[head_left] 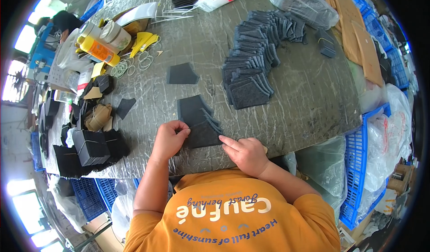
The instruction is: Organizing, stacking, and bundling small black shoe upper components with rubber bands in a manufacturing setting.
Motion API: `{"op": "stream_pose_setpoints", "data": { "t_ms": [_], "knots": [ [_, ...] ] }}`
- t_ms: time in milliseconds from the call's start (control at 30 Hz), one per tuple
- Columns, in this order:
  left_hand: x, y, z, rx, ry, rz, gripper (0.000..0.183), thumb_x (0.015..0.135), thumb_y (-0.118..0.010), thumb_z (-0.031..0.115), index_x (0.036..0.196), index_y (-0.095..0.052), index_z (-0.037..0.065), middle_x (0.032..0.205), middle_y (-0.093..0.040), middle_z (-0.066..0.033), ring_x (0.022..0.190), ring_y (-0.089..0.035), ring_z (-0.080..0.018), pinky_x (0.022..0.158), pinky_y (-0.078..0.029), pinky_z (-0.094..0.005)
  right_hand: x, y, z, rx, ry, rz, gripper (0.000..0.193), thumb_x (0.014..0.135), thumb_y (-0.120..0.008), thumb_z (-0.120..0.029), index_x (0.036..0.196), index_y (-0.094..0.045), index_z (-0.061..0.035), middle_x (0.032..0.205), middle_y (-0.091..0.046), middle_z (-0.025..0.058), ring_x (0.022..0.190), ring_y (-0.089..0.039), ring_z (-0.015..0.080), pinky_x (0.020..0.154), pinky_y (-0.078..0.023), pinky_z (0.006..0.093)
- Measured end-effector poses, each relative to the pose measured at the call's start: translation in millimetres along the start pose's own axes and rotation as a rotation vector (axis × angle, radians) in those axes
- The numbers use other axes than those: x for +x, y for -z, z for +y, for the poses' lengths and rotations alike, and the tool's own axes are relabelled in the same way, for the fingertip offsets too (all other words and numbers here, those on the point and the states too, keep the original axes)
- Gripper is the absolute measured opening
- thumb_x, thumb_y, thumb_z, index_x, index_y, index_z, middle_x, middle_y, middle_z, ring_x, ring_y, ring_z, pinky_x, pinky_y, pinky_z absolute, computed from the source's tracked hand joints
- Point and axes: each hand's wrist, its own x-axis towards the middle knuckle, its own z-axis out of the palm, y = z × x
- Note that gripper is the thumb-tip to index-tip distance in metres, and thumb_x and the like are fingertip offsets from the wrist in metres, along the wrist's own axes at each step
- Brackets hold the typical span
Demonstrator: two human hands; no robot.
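Observation:
A small fanned stack of dark grey cut pieces (192, 107), thin and sheet-like with one curved side, lies in front of me on the table. On its near end, my left hand (170, 139) pinches the left edge of the nearest piece (204, 134) between thumb and finger. At that piece's right corner is my right hand (245, 154), its index finger stretched along the edge and the others curled; its thumb is mostly hidden. One single grey piece (182, 73) lies just beyond the stack. A long curved row of overlapping grey pieces (251, 88) spreads to the right.
Bundled black pieces (91, 147) stand at the left edge. A yellow bottle (96, 49), jars and green rubber bands (122, 68) sit at the far left. A banded grey bundle (326, 43) lies far right. Blue crates (356, 171) flank the table (309, 104).

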Motion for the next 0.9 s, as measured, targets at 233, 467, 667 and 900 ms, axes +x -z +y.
{"op": "stream_pose_setpoints", "data": {
  "t_ms": [233,467,667,900],
  "knots": [
    [0.1,-5.0,2.5,0.197,0.04,0.059,0.012,0.074,-0.067,0.014,0.079,-0.067,0.003,0.066,-0.063,-0.012,0.059,-0.06,-0.0223,0.059,-0.047,-0.0327,4.5,3.5,-4.5,-0.104,0.008,-0.059,0.025,0.075,-0.061,-0.014,0.099,-0.065,-0.0106,0.112,-0.061,-0.0007,0.056,-0.054,0.0137,0.054,-0.044,0.0307],
    [2.3,-4.0,6.2,0.268,0.062,0.047,0.011,0.073,-0.068,0.014,0.078,-0.068,0.005,0.072,-0.064,-0.0137,0.065,-0.062,-0.0299,0.062,-0.048,-0.0347,10.5,-0.4,-9.8,-0.047,-0.047,-0.119,0.025,0.077,-0.06,-0.016,0.101,-0.065,-0.0106,0.107,-0.06,0.0018,0.06,-0.058,0.0156,0.056,-0.045,0.0323],
    [-2.3,-4.0,-0.6,-0.052,-0.229,0.033,0.008,0.068,-0.07,0.004,0.074,-0.065,0.0,0.088,-0.064,-0.01,0.067,-0.057,-0.0126,0.061,-0.045,-0.0271,37.9,0.5,2.6,0.32,-0.272,0.091,0.026,0.076,-0.068,-0.017,0.1,-0.062,-0.0073,0.099,-0.061,0.0073,0.07,-0.062,0.026,0.064,-0.049,0.0358],
    [-5.4,-12.9,9.2,-0.357,-0.094,0.027,0.008,0.072,-0.067,0.002,0.07,-0.06,-0.001,0.081,-0.063,-0.0068,0.07,-0.056,-0.0097,0.064,-0.045,-0.0235,47.0,9.8,22.6,0.7,-0.529,0.079,0.018,0.078,-0.066,0.003,0.095,-0.061,0.002,0.08,-0.066,0.0049,0.074,-0.057,0.0062,0.066,-0.047,0.0232]
  ]
}}
